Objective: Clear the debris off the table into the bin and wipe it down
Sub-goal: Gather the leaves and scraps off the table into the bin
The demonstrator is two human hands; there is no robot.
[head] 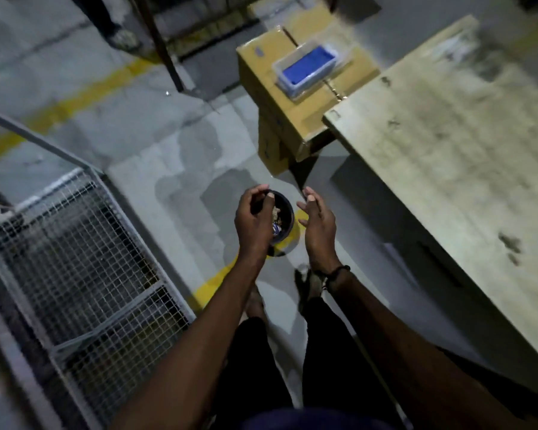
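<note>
A small black round bin (288,217) stands on the grey floor just left of the table (448,150). Pale scraps of debris (275,214) lie inside it. My left hand (252,221) hovers over the bin's left side with fingers loosely curled and thumb bent; I see nothing held in it. My right hand (319,228) is beside the bin on its right, palm turned inward, fingers relaxed and empty. The tabletop is pale and carries dark smudges and dust.
A cardboard box (277,103) sits beyond the table's near corner, with a clear tub holding something blue (311,65) on top. A wire-mesh cage (84,259) is at the left. Another person's foot (123,37) is at the top left.
</note>
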